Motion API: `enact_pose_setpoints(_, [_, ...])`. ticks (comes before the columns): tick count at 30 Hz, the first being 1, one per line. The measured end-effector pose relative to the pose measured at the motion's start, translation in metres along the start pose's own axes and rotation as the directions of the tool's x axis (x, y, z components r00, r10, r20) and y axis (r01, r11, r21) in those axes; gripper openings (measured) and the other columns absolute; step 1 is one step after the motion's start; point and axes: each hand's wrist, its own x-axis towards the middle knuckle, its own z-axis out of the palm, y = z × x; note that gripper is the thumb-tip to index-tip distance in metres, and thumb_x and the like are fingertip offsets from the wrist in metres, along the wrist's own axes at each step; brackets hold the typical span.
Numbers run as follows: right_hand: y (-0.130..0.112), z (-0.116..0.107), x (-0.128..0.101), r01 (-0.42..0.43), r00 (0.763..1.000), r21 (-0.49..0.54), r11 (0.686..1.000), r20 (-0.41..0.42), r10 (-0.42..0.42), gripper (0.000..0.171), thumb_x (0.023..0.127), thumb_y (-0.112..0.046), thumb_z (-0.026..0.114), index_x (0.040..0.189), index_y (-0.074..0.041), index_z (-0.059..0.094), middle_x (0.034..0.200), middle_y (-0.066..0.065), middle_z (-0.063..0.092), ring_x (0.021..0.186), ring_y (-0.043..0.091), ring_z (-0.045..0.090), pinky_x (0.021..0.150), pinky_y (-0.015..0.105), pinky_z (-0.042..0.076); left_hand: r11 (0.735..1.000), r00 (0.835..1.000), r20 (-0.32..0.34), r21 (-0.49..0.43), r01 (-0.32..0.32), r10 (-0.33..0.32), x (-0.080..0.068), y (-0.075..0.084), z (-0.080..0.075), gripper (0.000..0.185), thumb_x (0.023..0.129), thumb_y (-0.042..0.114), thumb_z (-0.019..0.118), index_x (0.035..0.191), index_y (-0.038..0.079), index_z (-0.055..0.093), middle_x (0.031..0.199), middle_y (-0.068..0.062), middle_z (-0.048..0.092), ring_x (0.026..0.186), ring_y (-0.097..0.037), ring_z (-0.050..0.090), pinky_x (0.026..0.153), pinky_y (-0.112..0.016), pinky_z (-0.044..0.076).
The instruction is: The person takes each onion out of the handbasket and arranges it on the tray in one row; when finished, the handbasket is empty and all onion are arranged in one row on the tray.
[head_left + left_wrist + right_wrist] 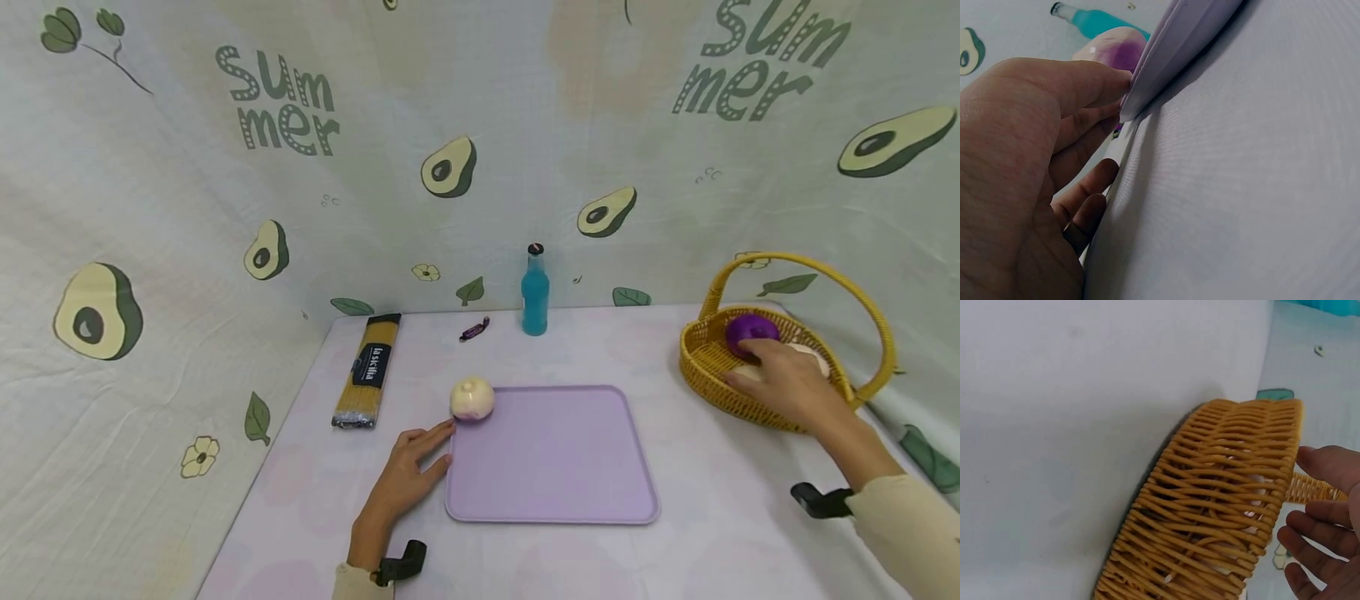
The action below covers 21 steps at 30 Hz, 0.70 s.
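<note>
Wicker basket [701, 367], yellow, woven, oval with a hoop handle, sits at the table's right side. Inside: a purple ball-shaped thing [750, 332] and a pale rounded thing [813, 357], partly hidden by the hand. Right hand [787, 385] reaches over the near rim into the basket; fingers loosely spread and slightly bent, and I can't tell from the head view whether they touch anything inside. Right wrist view shows the fingers [1319, 534] apart, just beside the basket's woven wall [1210, 512], gripping nothing.

Tray [551, 454]: lilac plastic, flat, rounded rectangle with a low raised rim, centre of the table. Only content is an onion [472, 398], round, cream with a purple blush, sitting at the far left corner, overlapping the rim.

Left hand [405, 479] lies flat on the table at the tray's left edge, fingers straight and a bit apart; index tip is just beside the onion. Left wrist view: fingertips [1107, 81] touch the tray rim [1166, 56], no grip; onion [1113, 50] is right behind it.

Back of table: blue glass bottle [535, 292] with dark cap, upright near the wall; small wrapped candy [475, 329] left of it; flat pack of spaghetti [367, 371] lying lengthwise at the left. Table [720, 500] is covered in pale, smooth cloth; backdrop is fabric printed with avocados.
</note>
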Motion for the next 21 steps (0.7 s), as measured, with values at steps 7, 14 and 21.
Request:
enact_pose_setpoints(7, [0.015, 0.003, 0.004, -0.006, 1.000, -0.096, 0.995, 0.024, 0.008, 0.071, 0.091, -0.036, 0.073, 0.129, 0.019, 0.049, 0.125, 0.044, 0.050, 0.113, 0.062, 0.045, 0.089, 0.074, 0.036, 1.000, 1.000, 0.006, 0.006, -0.003, 0.003, 0.000, -0.003, 0.000, 0.049, 0.096, 0.026, 0.069, 0.143, 0.025, 0.057, 0.150, 0.013, 0.048, 0.124, -0.019, 0.044, 0.104, -0.053, 0.039])
enact_pose_setpoints(14, [0.023, 0.006, 0.004, -0.053, 0.995, -0.050, 0.997, 0.078, 0.056, 0.082, 0.091, -0.045, 0.071, 0.130, 0.023, 0.046, 0.120, 0.047, 0.051, 0.106, 0.063, 0.048, 0.088, 0.071, 0.040, 1.000, 1.000, 0.004, 0.011, -0.007, 0.006, -0.001, -0.005, 0.001, 0.048, 0.096, 0.028, 0.068, 0.143, 0.025, 0.057, 0.150, 0.013, 0.049, 0.124, -0.021, 0.044, 0.103, -0.054, 0.039])
enact_pose_setpoints(21, [0.026, 0.008, 0.000, -0.065, 0.996, -0.049, 0.997, 0.053, 0.068, 0.083, 0.090, -0.049, 0.071, 0.127, 0.022, 0.050, 0.119, 0.046, 0.051, 0.107, 0.063, 0.047, 0.089, 0.071, 0.039, 1.000, 1.000, 0.020, 0.007, -0.004, 0.004, 0.000, -0.005, 0.000, 0.048, 0.097, 0.029, 0.068, 0.144, 0.027, 0.057, 0.150, 0.014, 0.048, 0.124, -0.018, 0.043, 0.104, -0.053, 0.039])
